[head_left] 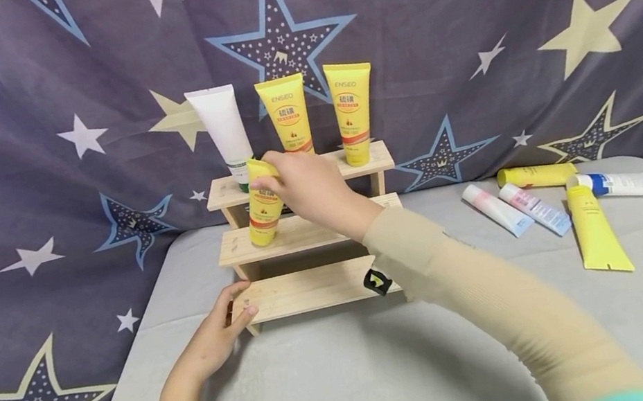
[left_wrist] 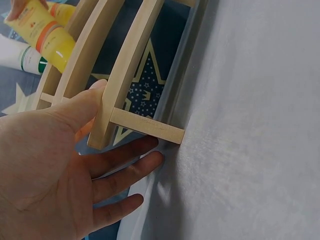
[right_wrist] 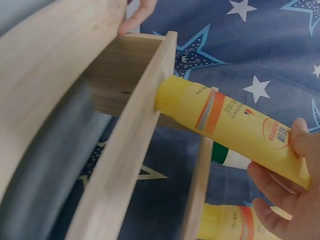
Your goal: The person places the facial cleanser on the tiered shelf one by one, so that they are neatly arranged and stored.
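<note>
- The right hand (head_left: 313, 184) was closed in a pinch, thumb on one side and fingers on the other, around the flat upper end of a yellow tube (head_left: 266, 216).
- That yellow tube stood cap down and slightly tilted at the left part of the middle step (head_left: 326, 229); its cap met the board, though how firmly it rested there could not be told.
- The left hand (head_left: 212, 344) pinched the left end of the lowest step (head_left: 310, 290) between thumb and index finger, its other fingers spread and nearly straight beside the wood.
- Both steps belonged to a three-tier wooden stand, set on a grey-covered table (head_left: 325, 382).
- On the top step (head_left: 382, 154), a white tube (head_left: 221, 125) with a green cap stood at the left, a second yellow tube (head_left: 288, 107) near the middle, partly behind the right hand, and a third yellow tube (head_left: 352, 108) at the right.
- Well to the right of the stand, five tubes lay on the table: a far yellow tube (head_left: 538, 176), a near yellow tube (head_left: 598, 234), a blue-capped white tube (head_left: 637, 182) and two smaller pale tubes (head_left: 498, 209) side by side.
- A dark, star-patterned cloth (head_left: 394, 21) hung at the far side.
</note>
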